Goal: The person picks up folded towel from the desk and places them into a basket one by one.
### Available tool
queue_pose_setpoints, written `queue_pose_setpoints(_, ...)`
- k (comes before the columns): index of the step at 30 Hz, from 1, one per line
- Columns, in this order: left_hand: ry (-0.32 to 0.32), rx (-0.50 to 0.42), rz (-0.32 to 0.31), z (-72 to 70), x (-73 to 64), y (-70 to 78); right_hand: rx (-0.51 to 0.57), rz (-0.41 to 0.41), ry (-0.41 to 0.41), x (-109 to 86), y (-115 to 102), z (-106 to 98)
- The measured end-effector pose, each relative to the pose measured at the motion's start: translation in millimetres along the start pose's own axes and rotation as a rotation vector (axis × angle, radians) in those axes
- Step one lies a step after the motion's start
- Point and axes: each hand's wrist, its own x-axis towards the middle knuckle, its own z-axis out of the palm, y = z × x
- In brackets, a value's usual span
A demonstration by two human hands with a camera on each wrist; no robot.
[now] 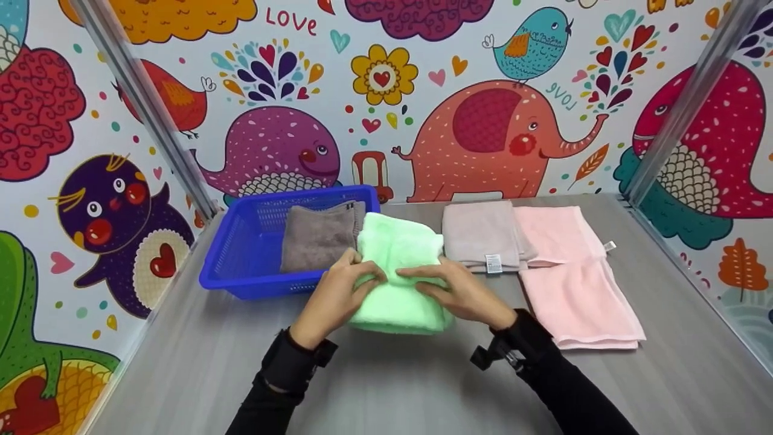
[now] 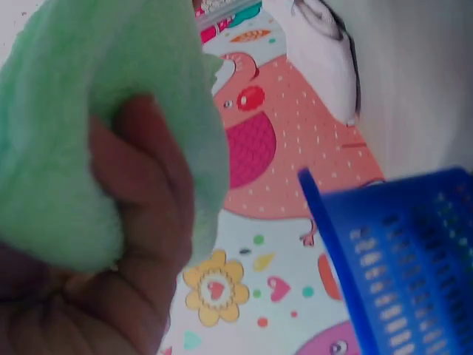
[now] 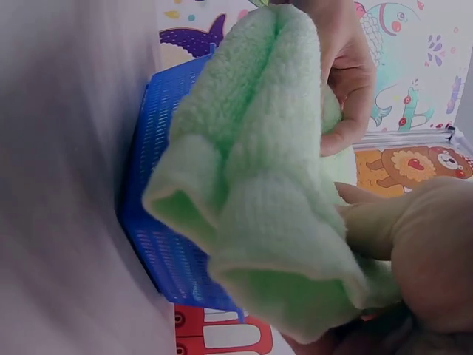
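Observation:
A light green towel (image 1: 398, 308), folded into a soft bundle, is held up between both hands in front of the basket. My left hand (image 1: 338, 293) grips its left side, thumb and fingers pressed into the cloth. On the opposite side, my right hand (image 1: 465, 293) pinches the fabric with its thumb and fingers. In the right wrist view the towel (image 3: 266, 170) shows folded layers with loose openings at the lower end. A blue plastic basket (image 1: 220, 281) stands just behind and left of it, with a folded grey-brown towel (image 1: 317, 238) inside.
On the right of the grey table (image 1: 398, 393) lie a folded greyish towel (image 1: 480, 232) with a white label and two folded pink towels (image 1: 552, 235), one nearer the front. A patterned wall (image 1: 386, 127) and metal posts (image 1: 139, 109) border the table.

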Motion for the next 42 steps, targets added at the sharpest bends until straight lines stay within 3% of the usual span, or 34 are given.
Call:
queue_pose_setpoints(7,0.124,0.06,-0.024,-10.6,5.6,-19.2,0.009,0.003,0.018,37.6,-1,12)
queue_pose_setpoints(12,0.17,0.114,-0.082,-19.9,7.4,-36.0,-0.03,0.038,0.013,70.7,-6,19)
queue_pose_setpoints(20,0.212,0.231,-0.151,-32.0,10.7,-56.9,-0.093,0.0,0.003,111.7,-14,33)
queue_pose_setpoints(29,0.246,0.311,-0.216,-40.2,9.8,-77.2,-0.108,0.051,-0.014,145.7,-24,45)
queue_pose_setpoints(34,0.241,0.325,-0.29,-44.0,4.7,-89.0,-0.123,0.06,-0.025,159.8,-26,56)
queue_pose_setpoints(42,0.241,0.336,-0.307,-40.5,8.0,-107.7,-0.189,0.124,0.038,171.8,-20,70)
